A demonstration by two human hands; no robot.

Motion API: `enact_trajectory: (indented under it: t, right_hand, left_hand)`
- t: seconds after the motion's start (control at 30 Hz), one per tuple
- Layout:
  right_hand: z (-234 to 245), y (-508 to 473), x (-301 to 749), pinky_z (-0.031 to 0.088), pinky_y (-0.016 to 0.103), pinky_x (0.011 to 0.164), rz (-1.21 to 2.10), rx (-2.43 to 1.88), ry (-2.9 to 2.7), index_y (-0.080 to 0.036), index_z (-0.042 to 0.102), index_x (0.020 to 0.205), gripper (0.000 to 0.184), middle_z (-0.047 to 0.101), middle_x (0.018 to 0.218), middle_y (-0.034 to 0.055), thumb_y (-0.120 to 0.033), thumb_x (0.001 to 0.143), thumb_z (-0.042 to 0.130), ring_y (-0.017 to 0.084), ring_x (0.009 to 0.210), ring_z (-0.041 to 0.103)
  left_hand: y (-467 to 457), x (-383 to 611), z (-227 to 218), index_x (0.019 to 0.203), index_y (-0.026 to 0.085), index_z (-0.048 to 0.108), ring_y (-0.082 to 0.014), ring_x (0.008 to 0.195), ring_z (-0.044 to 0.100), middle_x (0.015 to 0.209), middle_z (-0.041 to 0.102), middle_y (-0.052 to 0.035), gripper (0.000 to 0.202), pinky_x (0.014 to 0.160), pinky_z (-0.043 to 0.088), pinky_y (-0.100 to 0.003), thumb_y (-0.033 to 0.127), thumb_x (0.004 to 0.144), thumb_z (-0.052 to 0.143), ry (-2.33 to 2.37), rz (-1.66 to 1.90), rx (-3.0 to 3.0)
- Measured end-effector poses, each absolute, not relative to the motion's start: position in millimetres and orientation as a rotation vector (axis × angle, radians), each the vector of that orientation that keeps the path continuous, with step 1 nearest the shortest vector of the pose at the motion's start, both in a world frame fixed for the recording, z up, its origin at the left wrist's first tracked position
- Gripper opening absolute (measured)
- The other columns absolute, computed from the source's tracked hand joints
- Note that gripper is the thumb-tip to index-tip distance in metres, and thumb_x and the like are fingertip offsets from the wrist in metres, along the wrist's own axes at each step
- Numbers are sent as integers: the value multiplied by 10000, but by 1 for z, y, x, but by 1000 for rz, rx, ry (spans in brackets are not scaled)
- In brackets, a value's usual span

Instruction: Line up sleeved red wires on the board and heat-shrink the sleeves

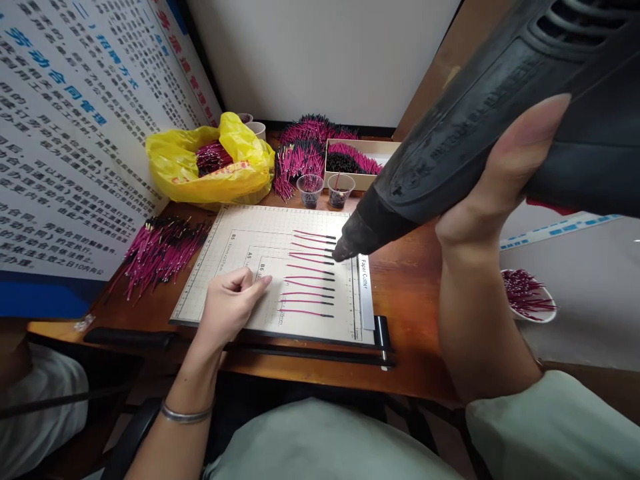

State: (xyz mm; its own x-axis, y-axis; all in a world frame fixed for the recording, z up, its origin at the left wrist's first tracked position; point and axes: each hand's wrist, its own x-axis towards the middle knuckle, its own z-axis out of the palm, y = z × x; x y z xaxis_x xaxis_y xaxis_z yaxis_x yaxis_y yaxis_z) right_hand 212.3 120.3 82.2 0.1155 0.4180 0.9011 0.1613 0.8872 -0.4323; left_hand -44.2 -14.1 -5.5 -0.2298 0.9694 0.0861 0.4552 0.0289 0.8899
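Observation:
My right hand (500, 180) is wrapped round a large black heat gun (480, 127), held high and close to the camera. Its nozzle (350, 240) points down at the right ends of several pink wires (310, 273) laid in a row on a white paper-cutter board (235, 253). My left hand (233, 303) rests on the board just left of the wires, fingers loosely curled, fingertips near the wires' left ends. It holds nothing I can see.
A pile of pink wires (160, 250) lies left of the board. A yellow bag (210, 163), more wire bundles (305, 150), a cardboard box (360, 160) and two small clear cups (325, 190) stand behind it. A white bowl of wires (530, 297) sits at right.

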Motion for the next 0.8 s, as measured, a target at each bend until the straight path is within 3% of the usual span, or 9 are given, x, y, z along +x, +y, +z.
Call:
enact_trajectory:
  t: [0.07, 0.13, 0.23, 0.3, 0.43, 0.53, 0.63, 0.8]
  right_hand:
    - [83, 119, 212, 87, 330, 1328, 219, -495, -1457, -338, 677, 1284, 551, 523, 1462, -166, -702, 927, 469, 180, 1598, 15]
    - [84, 119, 211, 7, 332, 1334, 228, -536, -1466, -333, 689, 1271, 617, 556, 1427, -147, -769, 883, 489, 182, 1602, 32]
    - [85, 119, 211, -62, 347, 1338, 268, -552, -1488, -339, 698, 1250, 676, 592, 1365, -117, -836, 845, 483, 180, 1605, 58]
    - [86, 118, 211, -67, 364, 1343, 290, -540, -1482, -334, 682, 1273, 719, 593, 1352, -91, -861, 841, 455, 182, 1607, 60]
    - [88, 115, 214, -61, 350, 1341, 296, -591, -1483, -320, 655, 1311, 734, 579, 1373, -95, -846, 824, 497, 189, 1609, 26]
    - [88, 115, 216, -39, 320, 1337, 295, -563, -1489, -343, 686, 1252, 637, 561, 1393, -147, -800, 864, 470, 166, 1605, 13]
    - [86, 117, 219, 17, 338, 1340, 264, -532, -1534, -311, 701, 1232, 553, 583, 1364, -121, -697, 939, 436, 160, 1603, 21]
    - [82, 121, 222, 31, 372, 1346, 273, -550, -1466, -278, 701, 1241, 663, 593, 1378, -69, -789, 860, 520, 194, 1606, 63]
  left_hand:
    - [-6, -43, -1, 562, 239, 261, -99, 496, 279, 525, 271, 66, 468, 496, 268, -258, 439, 778, 624, 1800, 1100, 1488]
    - [5, -41, 2, 630, 230, 402, -135, 561, 419, 591, 431, 36, 343, 566, 376, -280, 441, 775, 630, 1873, 1046, 1546]
    - [24, -34, 5, 922, 205, 587, -262, 947, 606, 954, 665, -75, 282, 905, 480, -436, 433, 778, 668, 1993, 967, 1638]
    - [34, -27, 4, 1128, 175, 591, -344, 1217, 554, 1213, 657, -152, 437, 1093, 389, -539, 424, 786, 700, 2043, 886, 1700]
    - [43, -15, 1, 1324, 122, 542, -386, 1449, 400, 1444, 560, -212, 600, 1219, 270, -560, 405, 824, 714, 2060, 731, 1814]
    - [43, -13, -1, 1445, 117, 461, -380, 1509, 333, 1536, 492, -213, 704, 1255, 193, -590, 419, 856, 700, 2090, 627, 1886]
    - [41, -15, -1, 1495, 136, 419, -391, 1518, 325, 1554, 479, -213, 740, 1255, 145, -636, 448, 878, 684, 2095, 563, 1940]
    - [41, -18, -1, 1506, 135, 414, -415, 1521, 315, 1565, 463, -228, 717, 1237, 120, -688, 450, 906, 649, 2043, 564, 1987]
